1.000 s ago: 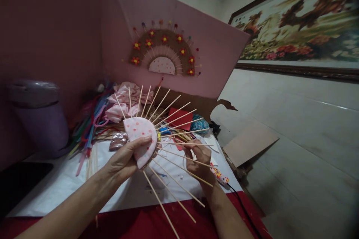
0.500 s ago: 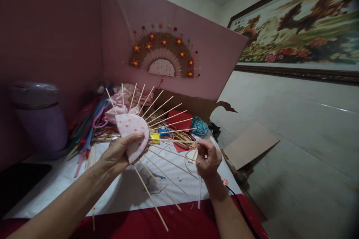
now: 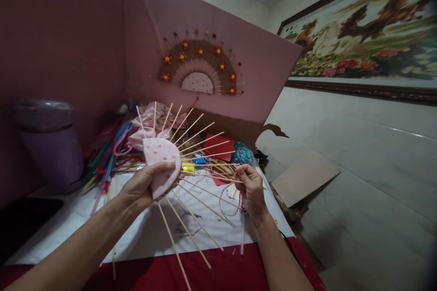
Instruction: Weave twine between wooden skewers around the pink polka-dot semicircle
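Observation:
My left hand (image 3: 143, 184) grips a white half-disc (image 3: 162, 159) with pink and red dots, thumb on its face and fingers behind. Thin wooden sticks (image 3: 194, 125) fan out from its curved edge. My right hand (image 3: 251, 188) is closed in a pinch at the stick tips on the right. A thin brown twine (image 3: 221, 202) hangs in a loop below these fingers and appears to run into them; the exact hold is partly hidden.
A finished fan-shaped piece (image 3: 198, 61) with flowers hangs on the pink board (image 3: 252, 54). Behind my hands lie pink cloth (image 3: 146, 118), blue yarn (image 3: 243, 153), red paper (image 3: 220, 146) and colourful strips (image 3: 119, 138). A purple bin (image 3: 51, 150) stands left.
The fan of sticks has turned slightly clockwise, its lower sticks swinging down and left. My right hand has risen a little along the stick tips, and the twine loop shows more clearly.

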A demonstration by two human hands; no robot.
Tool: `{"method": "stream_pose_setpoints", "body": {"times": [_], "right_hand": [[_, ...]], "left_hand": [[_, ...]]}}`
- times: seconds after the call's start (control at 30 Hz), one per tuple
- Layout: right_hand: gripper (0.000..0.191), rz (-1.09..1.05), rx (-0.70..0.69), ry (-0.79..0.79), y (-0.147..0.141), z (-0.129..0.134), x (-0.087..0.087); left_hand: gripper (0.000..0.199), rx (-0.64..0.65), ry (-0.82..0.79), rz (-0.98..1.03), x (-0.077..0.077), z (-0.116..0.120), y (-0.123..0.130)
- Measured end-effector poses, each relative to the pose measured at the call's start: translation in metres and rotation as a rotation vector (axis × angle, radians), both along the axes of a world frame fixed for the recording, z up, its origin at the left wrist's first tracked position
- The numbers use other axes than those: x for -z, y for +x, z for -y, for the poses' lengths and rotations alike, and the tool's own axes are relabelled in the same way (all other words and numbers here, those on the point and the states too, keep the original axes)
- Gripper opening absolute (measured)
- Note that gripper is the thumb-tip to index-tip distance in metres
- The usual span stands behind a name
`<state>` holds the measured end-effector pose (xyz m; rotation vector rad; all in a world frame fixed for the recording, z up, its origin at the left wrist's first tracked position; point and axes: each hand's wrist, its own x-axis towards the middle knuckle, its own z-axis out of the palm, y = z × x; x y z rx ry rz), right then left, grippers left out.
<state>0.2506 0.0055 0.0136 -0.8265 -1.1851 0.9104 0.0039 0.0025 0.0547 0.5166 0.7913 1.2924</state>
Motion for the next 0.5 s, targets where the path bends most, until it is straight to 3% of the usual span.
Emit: {"method": "stream_pose_setpoints", "body": {"times": [0.2,0.5], "right_hand": [[0.026,0.248,0.187,-0.054,-0.01,-0.015,0.021],[0.017,0.583,0.346,0.074,-0.022,-0.011,0.033]], "left_hand": [[0.018,0.107,-0.068,0.104,-0.003,0.008,0.006],[0.014,0.283,-0.103,0.152,0.004,0.015,0.009]]}}
